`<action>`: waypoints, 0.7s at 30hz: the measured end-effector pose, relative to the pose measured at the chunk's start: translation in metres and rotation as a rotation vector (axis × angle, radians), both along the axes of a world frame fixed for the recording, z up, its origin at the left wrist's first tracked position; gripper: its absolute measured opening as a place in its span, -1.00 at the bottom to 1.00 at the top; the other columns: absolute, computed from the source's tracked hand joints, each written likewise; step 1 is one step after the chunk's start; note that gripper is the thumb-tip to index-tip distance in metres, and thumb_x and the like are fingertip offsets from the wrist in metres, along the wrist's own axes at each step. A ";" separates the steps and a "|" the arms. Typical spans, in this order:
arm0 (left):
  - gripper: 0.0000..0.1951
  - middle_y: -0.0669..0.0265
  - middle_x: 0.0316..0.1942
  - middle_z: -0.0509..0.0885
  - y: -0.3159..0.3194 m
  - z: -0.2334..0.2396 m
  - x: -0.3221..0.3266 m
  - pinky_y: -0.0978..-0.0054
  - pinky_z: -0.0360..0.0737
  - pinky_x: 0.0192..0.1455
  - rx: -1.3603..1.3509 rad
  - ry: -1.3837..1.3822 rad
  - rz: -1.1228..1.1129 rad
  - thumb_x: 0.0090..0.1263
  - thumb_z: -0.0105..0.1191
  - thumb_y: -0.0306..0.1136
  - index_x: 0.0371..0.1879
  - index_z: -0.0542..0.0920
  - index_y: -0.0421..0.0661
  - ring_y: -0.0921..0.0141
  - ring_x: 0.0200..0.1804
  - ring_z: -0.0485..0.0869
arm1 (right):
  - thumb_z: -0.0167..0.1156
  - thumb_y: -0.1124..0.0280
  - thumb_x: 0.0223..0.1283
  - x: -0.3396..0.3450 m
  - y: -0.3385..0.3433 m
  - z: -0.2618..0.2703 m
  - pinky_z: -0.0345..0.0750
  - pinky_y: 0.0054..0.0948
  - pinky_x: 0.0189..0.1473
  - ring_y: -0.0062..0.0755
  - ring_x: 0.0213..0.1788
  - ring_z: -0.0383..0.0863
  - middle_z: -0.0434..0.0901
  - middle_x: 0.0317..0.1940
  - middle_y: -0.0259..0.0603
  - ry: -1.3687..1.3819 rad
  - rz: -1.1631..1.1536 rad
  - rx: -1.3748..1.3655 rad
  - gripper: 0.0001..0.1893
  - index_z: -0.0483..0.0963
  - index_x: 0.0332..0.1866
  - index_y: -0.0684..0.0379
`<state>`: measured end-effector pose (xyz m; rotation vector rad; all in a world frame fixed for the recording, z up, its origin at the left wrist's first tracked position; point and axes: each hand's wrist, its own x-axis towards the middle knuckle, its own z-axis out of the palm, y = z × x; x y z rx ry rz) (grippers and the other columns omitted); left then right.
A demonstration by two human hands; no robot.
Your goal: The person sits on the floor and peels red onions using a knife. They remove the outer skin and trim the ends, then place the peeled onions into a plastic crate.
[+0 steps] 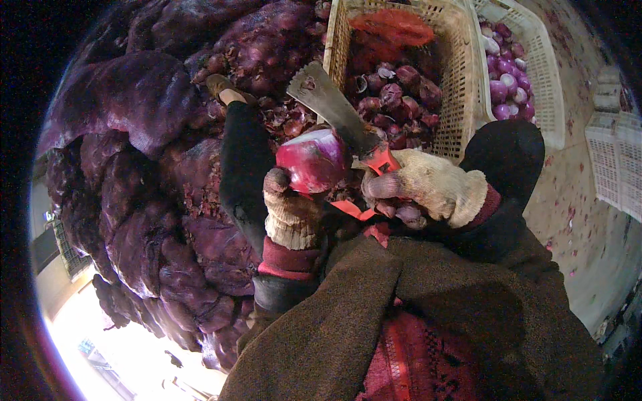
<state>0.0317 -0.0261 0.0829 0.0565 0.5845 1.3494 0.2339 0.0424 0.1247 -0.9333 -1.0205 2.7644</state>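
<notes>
A large red onion (314,161) sits in my left hand (292,208), which wears a dirty knitted glove. Part of the onion's outer skin is off, showing pale purple flesh at the top. My right hand (424,188), gloved too, is closed on the orange handle (383,159) of a broad-bladed knife (328,103). The blade points up and left, behind the onion. Beyond my hands stands a plastic crate (459,85) with unpeeled red onions (393,103) and a red mesh sack (393,27) in it. My fingertips under the onion are partly hidden.
Mesh sacks full of onions (145,200) are piled along the left. Loose skins (288,118) lie beside the crate. A second crate (546,85) at the right holds peeled onions (506,82). Stacked white crates (614,155) stand on the floor (577,200) at the far right.
</notes>
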 end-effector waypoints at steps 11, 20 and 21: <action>0.02 0.04 0.21 0.43 -0.001 -0.027 -0.014 0.16 0.47 0.16 -0.048 0.347 0.104 0.00 0.00 0.40 0.29 0.23 -0.24 0.08 0.16 0.48 | 0.19 0.13 0.18 0.013 -0.009 0.008 0.25 -0.70 -0.61 -0.76 -0.57 0.36 0.46 -0.49 -0.50 -0.004 0.003 0.098 -0.64 0.35 -0.03 0.09; 0.04 0.07 0.23 0.40 0.012 -0.009 0.002 0.16 0.52 0.06 -0.053 0.304 0.164 -0.04 0.05 0.42 0.31 0.22 -0.17 0.07 0.17 0.45 | 0.27 0.02 0.11 0.022 -0.017 -0.001 0.28 -0.66 -0.57 -0.72 -0.59 0.36 0.48 -0.54 -0.45 -0.036 -0.017 0.130 -0.64 0.48 -0.25 0.12; 0.04 0.08 0.24 0.38 0.013 -0.007 0.007 0.17 0.53 0.03 -0.110 0.287 0.237 -0.04 0.05 0.43 0.32 0.21 -0.15 0.07 0.17 0.46 | 0.28 0.03 0.10 0.020 -0.018 -0.009 0.27 -0.67 -0.58 -0.73 -0.60 0.36 0.48 -0.54 -0.45 -0.006 -0.025 0.116 -0.64 0.47 -0.26 0.13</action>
